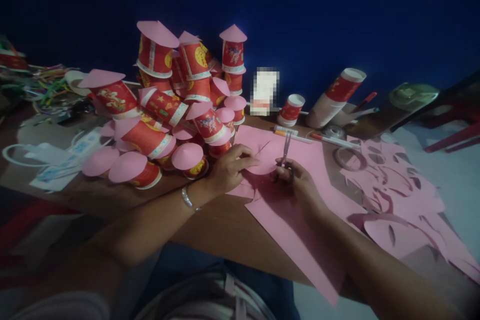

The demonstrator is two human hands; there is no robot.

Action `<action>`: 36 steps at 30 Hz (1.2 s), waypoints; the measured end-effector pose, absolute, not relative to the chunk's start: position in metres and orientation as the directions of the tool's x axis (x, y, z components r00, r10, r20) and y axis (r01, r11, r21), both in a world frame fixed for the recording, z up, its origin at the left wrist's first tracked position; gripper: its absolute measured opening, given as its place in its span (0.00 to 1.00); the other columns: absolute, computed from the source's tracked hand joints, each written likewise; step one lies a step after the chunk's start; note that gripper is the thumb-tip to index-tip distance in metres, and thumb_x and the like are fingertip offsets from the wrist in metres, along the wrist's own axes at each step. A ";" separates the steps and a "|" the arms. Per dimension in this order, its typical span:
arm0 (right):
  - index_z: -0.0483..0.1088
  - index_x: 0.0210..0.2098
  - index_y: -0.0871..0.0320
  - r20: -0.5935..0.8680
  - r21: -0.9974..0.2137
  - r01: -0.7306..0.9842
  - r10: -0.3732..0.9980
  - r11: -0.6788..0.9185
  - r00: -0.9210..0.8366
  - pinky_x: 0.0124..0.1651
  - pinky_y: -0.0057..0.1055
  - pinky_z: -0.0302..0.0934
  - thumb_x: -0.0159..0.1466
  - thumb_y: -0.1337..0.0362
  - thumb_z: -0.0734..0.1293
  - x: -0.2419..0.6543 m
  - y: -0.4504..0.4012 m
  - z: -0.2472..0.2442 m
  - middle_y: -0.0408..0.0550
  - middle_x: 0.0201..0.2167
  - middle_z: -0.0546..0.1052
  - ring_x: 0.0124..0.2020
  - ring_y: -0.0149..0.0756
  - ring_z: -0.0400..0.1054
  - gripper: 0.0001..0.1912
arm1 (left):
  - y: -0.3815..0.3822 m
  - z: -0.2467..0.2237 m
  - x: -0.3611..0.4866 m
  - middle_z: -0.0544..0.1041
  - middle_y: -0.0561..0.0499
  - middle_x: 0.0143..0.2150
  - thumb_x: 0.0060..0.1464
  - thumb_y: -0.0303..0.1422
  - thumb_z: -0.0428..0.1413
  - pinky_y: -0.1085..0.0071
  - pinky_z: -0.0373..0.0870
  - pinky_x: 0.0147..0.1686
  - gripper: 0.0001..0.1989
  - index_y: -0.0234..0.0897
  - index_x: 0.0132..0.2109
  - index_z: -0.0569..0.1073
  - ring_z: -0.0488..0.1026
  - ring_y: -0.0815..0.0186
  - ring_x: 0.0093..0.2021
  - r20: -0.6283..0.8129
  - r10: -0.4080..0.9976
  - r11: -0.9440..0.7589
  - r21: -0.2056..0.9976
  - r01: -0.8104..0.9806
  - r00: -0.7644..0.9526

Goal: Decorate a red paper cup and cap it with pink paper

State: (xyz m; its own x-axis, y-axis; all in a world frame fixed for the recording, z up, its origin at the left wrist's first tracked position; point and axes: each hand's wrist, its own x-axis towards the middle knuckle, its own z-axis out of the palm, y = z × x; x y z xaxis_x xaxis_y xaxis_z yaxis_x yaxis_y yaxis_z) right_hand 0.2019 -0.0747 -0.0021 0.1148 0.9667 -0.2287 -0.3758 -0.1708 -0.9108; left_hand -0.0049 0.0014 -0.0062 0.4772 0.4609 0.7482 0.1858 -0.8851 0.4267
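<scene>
My left hand (237, 165) pinches the left edge of a round piece of pink paper (264, 159), which has a slit running in from its edge. A pair of scissors (287, 149) is gripped in my right hand (296, 177), close to the paper's right edge, with the blades pointing up and away from me. Beneath both hands lie larger pink sheets (300, 240) on the wooden table. To the left of my hands stand and lie many red paper cups (153, 137) with pink cone tops (129, 167), some stacked on others.
Pink offcuts (397, 185) and a roll of tape (350, 158) lie on the right. Pens (294, 136), a red cup (291, 110) and a tilted cup stack (337, 95) are at the back. A power strip (71, 157) with cables lies left.
</scene>
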 end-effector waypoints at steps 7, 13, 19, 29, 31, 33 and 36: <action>0.74 0.39 0.54 -0.211 -0.953 -0.251 0.966 -0.169 0.150 0.32 0.28 0.61 0.48 0.53 0.82 0.204 -0.072 -0.001 0.41 0.33 0.76 0.29 0.32 0.68 0.24 | 0.000 -0.003 -0.007 0.77 0.48 0.42 0.54 0.16 0.53 0.67 0.74 0.42 0.23 0.45 0.48 0.81 0.74 0.64 0.43 0.706 0.462 -0.880 0.441 0.179 0.537; 0.72 0.39 0.53 -0.154 -0.980 -0.152 0.970 -0.126 0.188 0.30 0.28 0.61 0.47 0.52 0.82 0.203 -0.074 0.006 0.39 0.29 0.74 0.27 0.31 0.67 0.26 | -0.002 -0.002 -0.005 0.76 0.47 0.44 0.57 0.17 0.51 0.68 0.75 0.43 0.25 0.44 0.54 0.78 0.75 0.65 0.45 0.721 0.491 -0.865 0.471 0.174 0.489; 0.71 0.42 0.51 -0.049 -0.997 -0.067 0.974 -0.035 0.223 0.30 0.30 0.62 0.52 0.51 0.79 0.208 -0.072 0.003 0.38 0.27 0.73 0.27 0.32 0.68 0.23 | -0.002 -0.001 0.000 0.80 0.46 0.45 0.61 0.24 0.54 0.72 0.74 0.40 0.18 0.39 0.57 0.74 0.76 0.69 0.36 0.588 0.737 -0.666 0.717 0.207 0.334; 0.71 0.41 0.52 -0.066 -0.997 -0.051 0.969 -0.056 0.239 0.27 0.29 0.60 0.50 0.50 0.80 0.208 -0.073 0.009 0.39 0.26 0.74 0.26 0.33 0.68 0.25 | -0.004 0.004 0.001 0.67 0.55 0.24 0.62 0.38 0.55 0.72 0.62 0.31 0.15 0.37 0.28 0.68 0.64 0.69 0.28 0.274 0.897 -0.343 0.927 0.154 0.347; 0.71 0.41 0.52 -0.066 -0.997 -0.043 0.967 -0.057 0.246 0.27 0.29 0.60 0.50 0.50 0.80 0.208 -0.072 0.008 0.39 0.25 0.74 0.26 0.33 0.68 0.26 | -0.004 0.000 0.003 0.76 0.51 0.36 0.54 0.33 0.59 0.70 0.68 0.38 0.08 0.37 0.41 0.73 0.71 0.66 0.37 0.242 0.882 -0.280 0.959 0.036 0.404; 0.71 0.41 0.52 -0.062 -0.997 -0.054 0.965 -0.050 0.256 0.27 0.29 0.61 0.49 0.50 0.80 0.208 -0.071 0.007 0.38 0.25 0.74 0.25 0.33 0.68 0.26 | -0.004 -0.005 0.004 0.77 0.47 0.45 0.49 0.28 0.61 0.69 0.70 0.42 0.21 0.38 0.52 0.72 0.73 0.63 0.44 0.168 0.857 -0.161 0.985 -0.057 0.488; 0.71 0.42 0.52 -0.052 -0.997 -0.067 0.961 -0.035 0.273 0.28 0.29 0.62 0.50 0.50 0.80 0.208 -0.071 0.006 0.38 0.25 0.75 0.25 0.32 0.68 0.25 | -0.006 -0.006 0.001 0.76 0.43 0.52 0.50 0.31 0.63 0.69 0.71 0.40 0.27 0.39 0.57 0.70 0.74 0.60 0.48 0.060 0.773 0.070 0.981 -0.179 0.632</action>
